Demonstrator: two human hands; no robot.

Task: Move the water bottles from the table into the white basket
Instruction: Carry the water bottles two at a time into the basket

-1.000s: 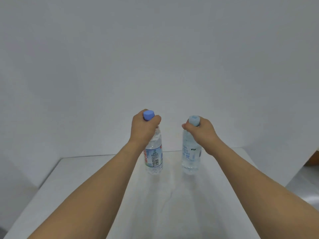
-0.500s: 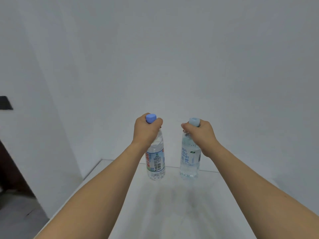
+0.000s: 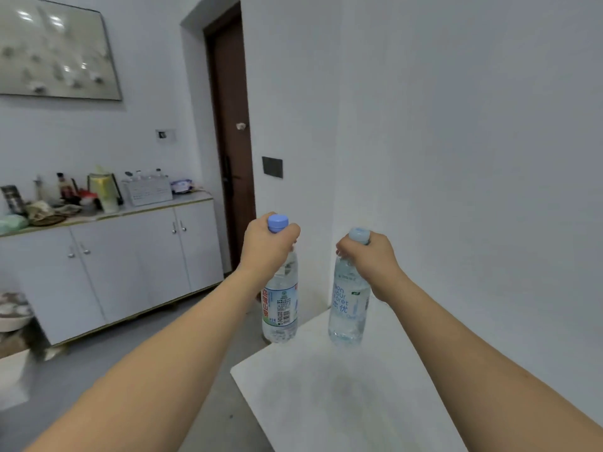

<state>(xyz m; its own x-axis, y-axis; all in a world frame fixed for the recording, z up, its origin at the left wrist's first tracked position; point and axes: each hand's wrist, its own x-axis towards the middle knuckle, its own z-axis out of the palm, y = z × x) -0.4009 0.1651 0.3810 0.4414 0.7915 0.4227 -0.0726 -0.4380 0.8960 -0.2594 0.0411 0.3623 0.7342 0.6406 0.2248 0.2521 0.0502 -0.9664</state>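
Two water bottles (image 3: 280, 305) (image 3: 349, 305), left hand (image 3: 266, 252) and right hand (image 3: 372, 259) each clenched round one neck (upright)

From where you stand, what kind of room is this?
Probably a lived-in home, maybe a dining or entry area. A white sideboard cluttered with jars and household bits stands under a framed picture, beside a dark wooden door.

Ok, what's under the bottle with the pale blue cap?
The white table lies below the pale-capped bottle, which the right hand holds by the neck. Whether its base touches the table or hangs just above cannot be told.
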